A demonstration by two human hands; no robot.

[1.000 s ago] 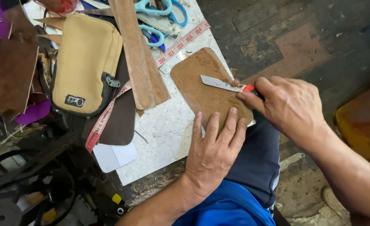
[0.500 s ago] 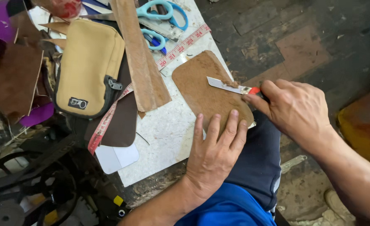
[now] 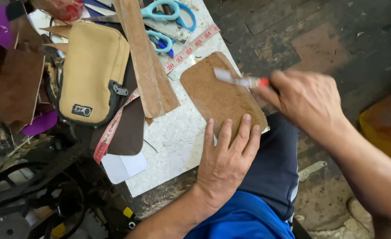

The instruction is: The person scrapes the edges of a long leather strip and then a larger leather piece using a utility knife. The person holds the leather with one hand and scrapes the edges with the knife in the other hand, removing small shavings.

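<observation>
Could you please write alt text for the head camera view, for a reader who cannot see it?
A person's left hand presses a rounded brown leather piece flat on a pale work board while the right hand holds a utility knife over its edge. A tan pouch, measuring tape and blue scissors lie nearby.

Leather piece: brown, matt, rough fibrous face. Knife on it: bright metal blade, blurred, with a red plastic part at the handle. Tabletop under the leather piece: pale, speckled, stone-like, smooth. Left of the leather piece: tan woven cloth pouch, matt; long strip of brown leather, rough. Above it: scissors with glossy turquoise plastic handles.
</observation>
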